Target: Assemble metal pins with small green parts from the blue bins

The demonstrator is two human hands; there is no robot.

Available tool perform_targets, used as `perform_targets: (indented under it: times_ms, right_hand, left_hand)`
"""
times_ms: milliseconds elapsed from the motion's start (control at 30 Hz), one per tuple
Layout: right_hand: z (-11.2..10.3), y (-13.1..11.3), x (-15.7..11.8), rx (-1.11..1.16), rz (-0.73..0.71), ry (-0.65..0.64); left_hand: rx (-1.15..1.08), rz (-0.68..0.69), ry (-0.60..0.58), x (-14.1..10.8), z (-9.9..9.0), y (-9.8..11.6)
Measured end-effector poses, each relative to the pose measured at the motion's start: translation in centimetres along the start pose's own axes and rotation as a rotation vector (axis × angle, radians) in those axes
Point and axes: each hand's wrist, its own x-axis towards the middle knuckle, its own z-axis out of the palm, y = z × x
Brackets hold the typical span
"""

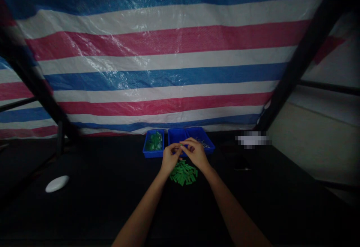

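My left hand [170, 158] and my right hand [197, 152] meet fingertip to fingertip in front of the blue trays. Both are pinched closed, and whatever sits between the fingertips is too small to make out. Just below them a pile of small green strips [183, 174] lies on the black table [107, 202]. Behind my left hand is a blue tray [153, 155] with green pieces [155, 142] in it. Partly hidden by my hands, a divided blue tray [176, 133] holds thin, light-coloured pieces [203, 142] in its right compartment.
A white oval object [57, 184] lies on the table at the left. Toward the right is a pixelated white patch [252, 139]. A striped plastic sheet [168, 51] hangs behind the table between dark slanted posts.
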Motion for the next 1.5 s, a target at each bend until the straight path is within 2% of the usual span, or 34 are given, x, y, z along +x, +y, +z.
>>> perform_targets:
  times_ms: [233, 733, 1167, 1500]
  right_hand:
    - [0.1, -0.4, -0.3, -0.012, 0.003, 0.056]
    - [0.5, 0.0, -0.8, -0.019, 0.007, 0.135]
    - [1.3, 0.8, -1.0, -0.022, 0.123, 0.098]
    - [1.0, 0.4, -1.1, -0.076, 0.067, 0.076]
  left_hand:
    - [-0.055, -0.019, 0.017, -0.5, -0.4, 0.3]
    - [-0.326, -0.065, 0.134, -0.3, -0.5, 1.0]
    - [-0.086, 0.044, 0.059, -0.4, -0.9, 0.5]
    - [0.064, 0.127, 0.092, -0.8, -0.8, 0.6]
